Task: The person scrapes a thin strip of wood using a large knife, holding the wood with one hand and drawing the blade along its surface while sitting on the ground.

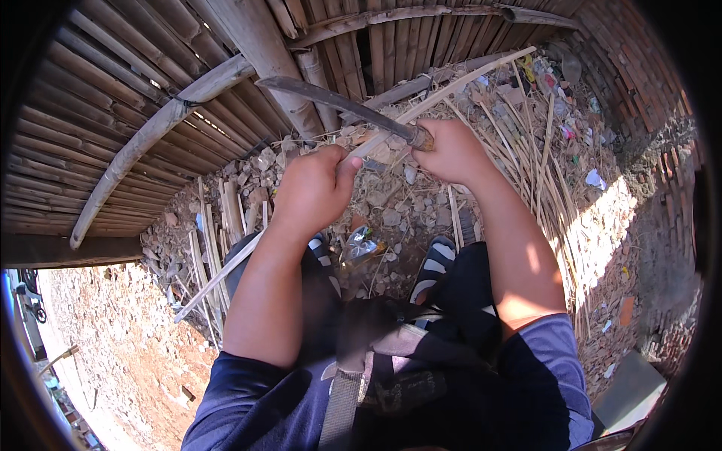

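My left hand (312,186) is closed round a long pale bamboo strip (466,83), its thumb pressed along it. The strip slants from beside my left knee up to the far right, and my hand and forearm hide part of it. In my right hand (453,152) is a machete (338,99), gripped by its short wooden handle. The dark, slightly curved blade points to the far left. Near the handle, the blade crosses the strip, seemingly against it, just right of my left thumb.
Split bamboo strips (538,161) lie in a heap on the right, and more strips (214,240) lie by my left leg. Rubble (391,214) and litter cover the ground between my sandalled feet. A bamboo slat wall (113,113) with thick poles stands ahead; a brick wall (639,68) rises right.
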`<state>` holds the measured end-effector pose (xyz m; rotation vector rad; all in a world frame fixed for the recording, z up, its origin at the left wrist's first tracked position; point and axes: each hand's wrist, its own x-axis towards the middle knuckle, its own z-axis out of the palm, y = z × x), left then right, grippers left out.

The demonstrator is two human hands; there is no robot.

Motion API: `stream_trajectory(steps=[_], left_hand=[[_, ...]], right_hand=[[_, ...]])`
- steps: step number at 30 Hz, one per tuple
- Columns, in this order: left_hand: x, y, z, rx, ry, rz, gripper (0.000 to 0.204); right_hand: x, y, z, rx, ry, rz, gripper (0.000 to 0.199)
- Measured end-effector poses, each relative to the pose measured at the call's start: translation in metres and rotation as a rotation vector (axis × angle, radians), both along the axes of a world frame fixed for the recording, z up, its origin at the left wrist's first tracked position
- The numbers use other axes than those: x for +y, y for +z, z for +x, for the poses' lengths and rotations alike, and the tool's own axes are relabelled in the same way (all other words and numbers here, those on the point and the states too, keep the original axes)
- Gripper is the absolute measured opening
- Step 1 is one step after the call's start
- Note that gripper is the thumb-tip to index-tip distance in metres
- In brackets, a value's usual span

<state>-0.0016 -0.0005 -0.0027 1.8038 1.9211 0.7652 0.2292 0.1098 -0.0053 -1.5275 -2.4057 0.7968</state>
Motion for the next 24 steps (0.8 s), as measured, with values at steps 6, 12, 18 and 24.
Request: stream_trajectory(steps=[6,12,18,24], left_hand=[[0.0,0.005,0.003,-0.006,-0.037,0.021,0.031],[0.002,0.001,0.001,-0.013,0.013,0.021,0.03],[0.001,0.0,0.001,-0.01,-0.016,0.046,0.031],[0.004,0.0,0.003,-0.067,-0.024,0.039,0.03]], right_hand=[[0.023,-0.017,0.033,0.12,-0.241,0.052,0.041],[-0.003,-0.003,-0.003,0.078,-0.101,0.008,0.039],[0.01,-0.011,0.014,0.064,-0.056,0.028,0.036],[0.016,-0.021,0.025,0.118,-0.165,0.137,0.044]])
